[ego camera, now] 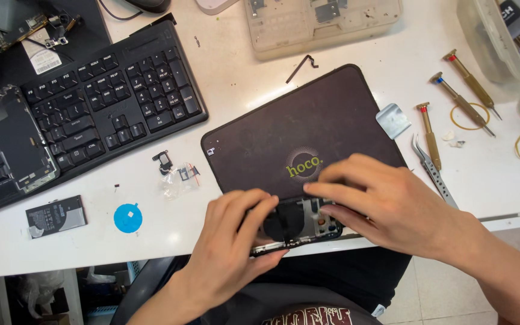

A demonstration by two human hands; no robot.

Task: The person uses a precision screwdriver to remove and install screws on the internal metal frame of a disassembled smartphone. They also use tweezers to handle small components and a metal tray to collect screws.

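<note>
Table (332, 66): white, carrying everything, near edge running along the bottom of the view.
Keyboard (109, 99): black, angled across the far-left part of the table.
Work mat (296, 129): dark, rounded corners, tilted, reaching from the table's middle to its near edge.
Plastic tray (323, 24): translucent, at the far edge, beyond the mat.
Left hand (233, 241): at the near edge, fingers curled over the left end of the opened phone, thumb under its near side; closed around it.
Right hand (380, 201): on the mat's near-right corner, fingers stretched flat, fingertips (317, 189) pressing on the phone's insides; nothing pinched that can be told.
Opened phone (299, 225): lying across the mat's near edge, between both hands, back off, black round part and metal plates showing; largely hidden by fingers.
Phone screen (16, 138): dark, resting on the keyboard's left end.
Screwdrivers (461, 102): three, brass handles, toward the right edge, side by side and apart.
Tweezers (434, 171): silver, just right of the mat, close to the right hand.
Battery (55, 215): black, near the left near edge.
Blue round sticker (128, 218): just right of the battery.
Metal plate (392, 120): small, silver, touching the mat's right edge.
</note>
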